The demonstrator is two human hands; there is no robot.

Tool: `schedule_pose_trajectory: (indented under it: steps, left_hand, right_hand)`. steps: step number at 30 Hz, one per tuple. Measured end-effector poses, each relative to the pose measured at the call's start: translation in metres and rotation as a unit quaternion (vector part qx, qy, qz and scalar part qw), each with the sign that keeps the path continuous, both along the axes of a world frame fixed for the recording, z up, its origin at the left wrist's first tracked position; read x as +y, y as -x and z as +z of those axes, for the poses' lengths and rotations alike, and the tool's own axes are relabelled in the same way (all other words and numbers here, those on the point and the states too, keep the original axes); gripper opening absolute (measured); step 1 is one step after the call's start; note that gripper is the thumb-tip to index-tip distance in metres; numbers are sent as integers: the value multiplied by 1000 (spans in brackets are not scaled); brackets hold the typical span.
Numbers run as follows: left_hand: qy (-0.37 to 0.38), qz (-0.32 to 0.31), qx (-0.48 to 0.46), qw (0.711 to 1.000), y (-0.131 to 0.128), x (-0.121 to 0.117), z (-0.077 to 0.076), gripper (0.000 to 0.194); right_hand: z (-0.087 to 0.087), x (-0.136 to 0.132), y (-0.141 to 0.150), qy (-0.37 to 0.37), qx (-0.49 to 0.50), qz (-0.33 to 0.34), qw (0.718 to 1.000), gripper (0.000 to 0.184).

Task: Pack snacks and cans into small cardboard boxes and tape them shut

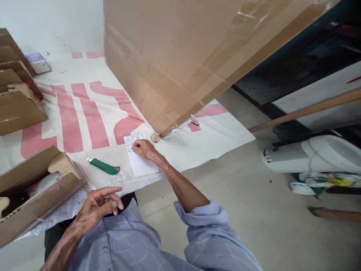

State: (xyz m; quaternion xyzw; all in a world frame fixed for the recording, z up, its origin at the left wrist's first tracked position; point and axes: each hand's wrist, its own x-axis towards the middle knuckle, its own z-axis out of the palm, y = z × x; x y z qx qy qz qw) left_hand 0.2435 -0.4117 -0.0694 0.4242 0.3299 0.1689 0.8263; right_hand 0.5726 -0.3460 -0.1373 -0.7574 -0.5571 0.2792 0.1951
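White paper sheet (142,163) under right hand (146,149)

Lies flat by the front edge of the cloth-covered surface (194,147), bearing rows of small outlined squares (129,138). Pinches right hand narrow over these squares; cannot tell whether around anything. Holds left hand (98,203) loosely open above the lap. To the sheet's left, a green utility knife (103,165); beyond, a large cardboard box (169,67).

A single camera, worn on the head, looks forward and steeply down past the shirt (121,241) onto the table (197,146). The left hand (98,207) sits nearer the lens than the right hand (145,148). The wide view reaches the wall (64,26) at upper left and the floor (225,203) at right.
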Motion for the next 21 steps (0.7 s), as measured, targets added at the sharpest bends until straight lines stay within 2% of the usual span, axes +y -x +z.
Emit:
schedule_pose_trajectory:
  steps: [8,11,13,15,17,18,21]
  left_hand:
    - [-23,-4,0,1000,4,-5,2,54]
    - [-43,-9,3,999,9,-9,3,55]
    - [-75,-11,11,997,14,-13,7,54]
    - [-146,-5,27,989,24,-21,18,44]
    - [-263,23,33,964,37,-31,36,35]
    - [-332,49,30,942,45,-37,46,35]
    - [-522,160,42,837,76,-51,74,45]
  right_hand:
    - [5,-5,12,3,-70,-4,998,7]
    - [5,-6,14,-2,-98,-16,995,15]
    - [6,-7,16,-10,-115,-16,993,15]
    - [8,-11,21,-21,-128,-8,991,10]
    - [8,-18,27,-36,-138,2,990,12]
    - [7,-22,30,-44,-142,7,989,14]
    - [-3,-32,34,-70,-156,18,985,26]
